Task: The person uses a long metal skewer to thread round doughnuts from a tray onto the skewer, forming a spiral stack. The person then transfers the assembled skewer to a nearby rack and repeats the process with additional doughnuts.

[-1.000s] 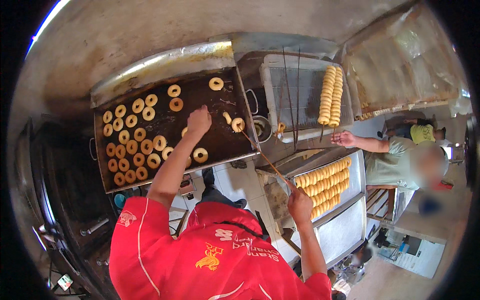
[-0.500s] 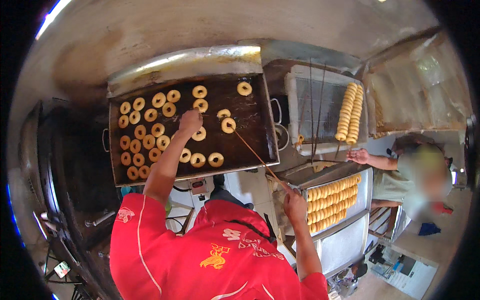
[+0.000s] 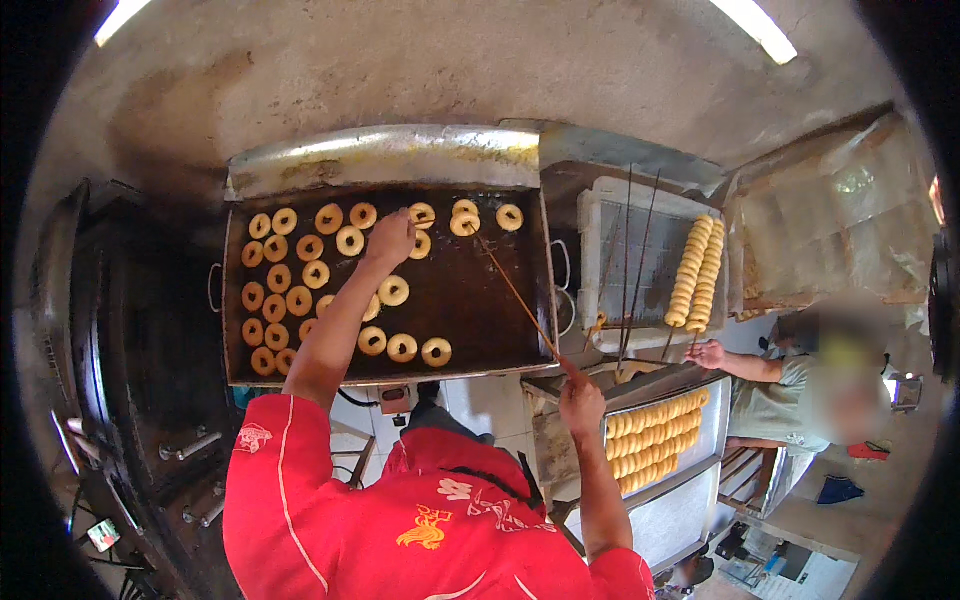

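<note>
My right hand [image 3: 581, 404] is closed round a long thin wooden stick [image 3: 519, 297]. The far end of that stick meets a ring doughnut [image 3: 463, 224] in a wide dark frying pan [image 3: 470, 340], and this doughnut overlaps another one [image 3: 466, 207] just beyond it. Over the pan, my left hand [image 3: 392, 238] is closed, with what looks like a short length of thin stick [image 3: 423, 222] poking out to its right across a doughnut [image 3: 422, 213]. Several pale golden rings lie in the pan, mostly on the left; my left forearm hides some.
Right of the pan, a rack tray [image 3: 590, 270] holds two sticks threaded with doughnuts [image 3: 695, 275] and upright dark rods [image 3: 640, 260]. A co-worker's hand [image 3: 706, 353] is by their lower ends. Closer to me, rows of doughnuts [image 3: 655, 437] fill part of a metal tray [image 3: 672, 503].
The stick in my right hand has pushed its doughnut toward the pan's far side, against another. My left hand has also moved farther across the pan. The whole view has shifted slightly.
</note>
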`<state>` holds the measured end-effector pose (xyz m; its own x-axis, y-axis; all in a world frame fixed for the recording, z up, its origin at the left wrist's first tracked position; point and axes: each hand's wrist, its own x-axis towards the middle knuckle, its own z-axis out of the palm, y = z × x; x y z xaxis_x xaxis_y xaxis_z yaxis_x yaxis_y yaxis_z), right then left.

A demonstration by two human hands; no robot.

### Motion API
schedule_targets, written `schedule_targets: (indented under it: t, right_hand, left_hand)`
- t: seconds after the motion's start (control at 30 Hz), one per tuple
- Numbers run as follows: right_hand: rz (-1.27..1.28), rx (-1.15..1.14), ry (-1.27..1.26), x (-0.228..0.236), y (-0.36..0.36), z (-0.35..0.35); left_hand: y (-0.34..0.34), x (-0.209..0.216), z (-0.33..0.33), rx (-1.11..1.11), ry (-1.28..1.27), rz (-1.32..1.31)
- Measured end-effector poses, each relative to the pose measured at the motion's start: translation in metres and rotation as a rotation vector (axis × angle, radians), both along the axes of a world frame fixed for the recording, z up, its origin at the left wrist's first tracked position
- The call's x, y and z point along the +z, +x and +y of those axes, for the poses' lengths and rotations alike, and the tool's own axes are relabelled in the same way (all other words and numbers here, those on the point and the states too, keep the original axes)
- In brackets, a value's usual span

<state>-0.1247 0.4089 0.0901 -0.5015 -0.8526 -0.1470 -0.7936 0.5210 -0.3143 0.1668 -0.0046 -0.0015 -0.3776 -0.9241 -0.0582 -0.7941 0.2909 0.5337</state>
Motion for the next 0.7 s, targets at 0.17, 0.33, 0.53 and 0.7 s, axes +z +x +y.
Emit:
schedule_targets:
  t: [0.17,0.33,0.53,0.7]
  right_hand:
    - [-0.001,-0.044,-0.018,-0.013,-0.015,-0.008]
    - [0.034,-0.007,-0.006,-0.010,-0.011,-0.040]
    - [0.093,-0.022,0.044,-0.010,-0.020,-0.035]
    - [0.119,0.000,0.084,0.003,-0.022,-0.028]
  left_hand:
    - [-0.011,0.005,0.005,0.008,-0.021,0.080]
    - [-0.008,0.009,0.010,0.059,-0.008,0.113]
    - [-0.016,0.010,0.008,0.042,-0.008,0.112]
    - [-0.015,0.015,0.011,0.019,-0.008,0.122]
